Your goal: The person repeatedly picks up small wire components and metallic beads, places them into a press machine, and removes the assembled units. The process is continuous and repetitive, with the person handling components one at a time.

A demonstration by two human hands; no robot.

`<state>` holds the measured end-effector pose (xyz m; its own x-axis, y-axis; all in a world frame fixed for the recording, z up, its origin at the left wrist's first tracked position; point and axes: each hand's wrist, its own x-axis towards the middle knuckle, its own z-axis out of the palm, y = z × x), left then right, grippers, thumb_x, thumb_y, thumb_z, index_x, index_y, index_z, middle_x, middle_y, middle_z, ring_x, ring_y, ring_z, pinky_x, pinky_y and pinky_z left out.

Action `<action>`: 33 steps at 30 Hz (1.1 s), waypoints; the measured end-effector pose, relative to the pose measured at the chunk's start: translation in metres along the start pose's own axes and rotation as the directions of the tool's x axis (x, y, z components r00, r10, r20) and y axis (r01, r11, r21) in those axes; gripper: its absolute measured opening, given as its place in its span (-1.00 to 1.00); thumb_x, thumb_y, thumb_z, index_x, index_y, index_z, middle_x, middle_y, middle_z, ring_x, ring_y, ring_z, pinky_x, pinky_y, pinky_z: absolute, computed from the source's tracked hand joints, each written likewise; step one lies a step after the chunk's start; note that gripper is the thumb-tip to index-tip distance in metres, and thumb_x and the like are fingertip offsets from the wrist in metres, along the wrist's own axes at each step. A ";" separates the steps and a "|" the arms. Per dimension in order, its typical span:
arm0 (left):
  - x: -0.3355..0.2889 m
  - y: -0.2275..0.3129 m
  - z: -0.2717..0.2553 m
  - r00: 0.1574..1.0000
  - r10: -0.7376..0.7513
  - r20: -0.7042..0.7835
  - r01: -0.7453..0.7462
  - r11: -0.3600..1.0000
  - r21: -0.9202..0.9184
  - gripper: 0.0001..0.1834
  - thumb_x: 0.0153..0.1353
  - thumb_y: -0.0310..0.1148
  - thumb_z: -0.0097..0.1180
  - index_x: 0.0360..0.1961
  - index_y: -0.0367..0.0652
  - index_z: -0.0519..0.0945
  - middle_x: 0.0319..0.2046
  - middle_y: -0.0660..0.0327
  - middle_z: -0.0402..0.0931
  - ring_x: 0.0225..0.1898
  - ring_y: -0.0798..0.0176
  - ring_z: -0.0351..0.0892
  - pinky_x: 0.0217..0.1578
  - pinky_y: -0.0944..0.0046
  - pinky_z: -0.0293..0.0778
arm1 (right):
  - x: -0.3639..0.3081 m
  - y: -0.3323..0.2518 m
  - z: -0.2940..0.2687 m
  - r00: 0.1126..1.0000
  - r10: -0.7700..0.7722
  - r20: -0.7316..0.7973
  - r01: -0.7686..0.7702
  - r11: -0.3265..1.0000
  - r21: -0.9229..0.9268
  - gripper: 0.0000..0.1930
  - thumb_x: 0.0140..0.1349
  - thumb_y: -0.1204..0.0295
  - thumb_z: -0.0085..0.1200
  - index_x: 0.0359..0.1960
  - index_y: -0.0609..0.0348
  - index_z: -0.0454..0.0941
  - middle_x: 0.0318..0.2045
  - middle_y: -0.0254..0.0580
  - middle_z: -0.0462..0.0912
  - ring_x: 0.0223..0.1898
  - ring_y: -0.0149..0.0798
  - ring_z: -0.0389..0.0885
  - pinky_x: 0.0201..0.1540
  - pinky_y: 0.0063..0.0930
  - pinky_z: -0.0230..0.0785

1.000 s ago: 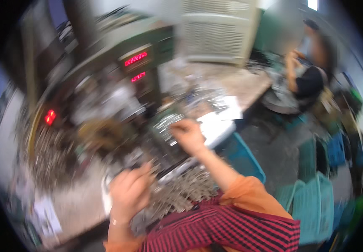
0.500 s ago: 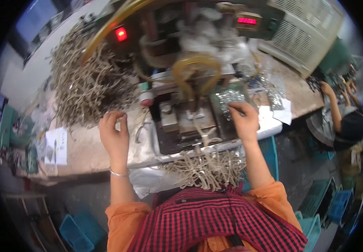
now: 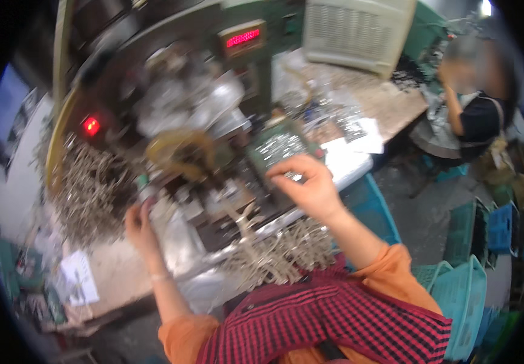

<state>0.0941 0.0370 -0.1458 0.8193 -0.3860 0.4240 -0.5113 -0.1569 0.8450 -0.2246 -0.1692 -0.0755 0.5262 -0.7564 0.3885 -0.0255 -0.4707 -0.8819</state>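
Two hands of mine are here: my right hand (image 3: pixel 307 184) just off centre toward three o'clock, my left hand (image 3: pixel 142 233) at eight. One green tray (image 3: pixel 257 159) sits slightly past twelve, close to centre, holding shiny metal pieces (image 3: pixel 279 144), too many and too small to count. I count two heaps of strips: the left heap (image 3: pixel 89 197) at nine and the near heap (image 3: pixel 280 255) at six, by my apron (image 3: pixel 328 309). There is one red display (image 3: pixel 242 39) at twelve, and one lit red switch (image 3: pixel 91 125) between nine and ten.

The pieces look silvery and bright, jumbled loosely; the strips are dull grey-beige, thin and tangled, some forked.

My right thumb and forefinger are drawn near each other over the tray's near side; I can't tell whether they pinch a piece. My left fingertips are bunched just beside a green-capped bottle (image 3: pixel 145 189); blur hides whether they grasp anything.
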 end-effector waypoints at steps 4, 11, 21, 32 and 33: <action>-0.001 0.013 0.018 0.991 -0.115 0.071 0.135 0.868 -0.477 -0.93 0.40 -0.46 0.16 -0.18 -0.20 0.52 -0.31 0.29 0.54 -0.35 0.40 0.56 -0.29 0.42 0.50 | 0.032 -0.022 0.027 0.995 -0.015 0.098 0.001 0.990 0.138 -0.76 0.11 0.56 0.27 -0.14 0.21 0.65 -0.23 -0.21 0.73 -0.14 -0.32 0.69 0.01 -0.41 0.46; -0.034 0.080 0.007 0.990 -0.138 0.001 0.101 0.725 -0.681 -0.88 0.43 -0.51 0.05 -0.07 -0.20 0.41 -0.18 0.17 0.52 -0.24 0.24 0.64 -0.19 0.22 0.67 | 0.025 -0.023 0.049 0.988 0.070 0.134 -0.105 0.955 0.278 -0.60 0.08 0.60 0.29 -0.01 0.34 0.51 -0.29 -0.27 0.67 -0.20 -0.44 0.63 -0.08 -0.54 0.45; -0.003 0.195 0.025 0.922 0.355 -0.156 -0.356 0.618 -0.701 -0.92 0.42 -0.59 -0.01 -0.11 -0.23 0.43 -0.24 0.13 0.53 -0.23 0.21 0.63 -0.33 0.12 0.68 | 0.021 -0.044 0.069 0.965 0.211 0.157 -0.263 0.771 0.580 -0.47 0.12 0.72 0.24 0.16 0.35 0.39 -0.16 -0.25 0.64 -0.16 -0.45 0.60 -0.01 -0.57 0.45; -0.062 0.173 0.020 0.468 0.858 0.211 -0.791 0.513 -0.333 -0.72 -0.04 -0.50 0.43 -0.25 -0.15 0.68 -0.13 0.14 0.73 -0.62 0.36 0.39 -0.60 0.39 0.29 | -0.019 0.033 -0.025 0.998 -0.015 -0.060 -0.037 0.633 -0.773 -0.73 0.00 0.48 0.34 -0.22 0.22 0.66 -0.23 -0.03 0.67 -0.07 0.09 0.55 0.04 -0.11 0.39; -0.058 0.174 0.028 0.433 0.875 0.217 -0.805 0.483 -0.344 -0.73 -0.03 -0.51 0.41 -0.24 -0.16 0.68 -0.13 0.16 0.73 -0.61 0.36 0.39 -0.60 0.39 0.30 | -0.022 0.047 -0.021 0.997 -0.055 -0.052 -0.003 0.662 -0.749 -0.76 0.00 0.50 0.34 -0.25 0.22 0.66 -0.25 -0.04 0.67 -0.08 0.08 0.56 0.03 -0.11 0.40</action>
<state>-0.0493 0.0067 -0.0322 -0.1491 -0.5014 0.8522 -0.8171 0.5479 0.1794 -0.2547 -0.1843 -0.1195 0.4821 -0.7521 0.4493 -0.6553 -0.6499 -0.3849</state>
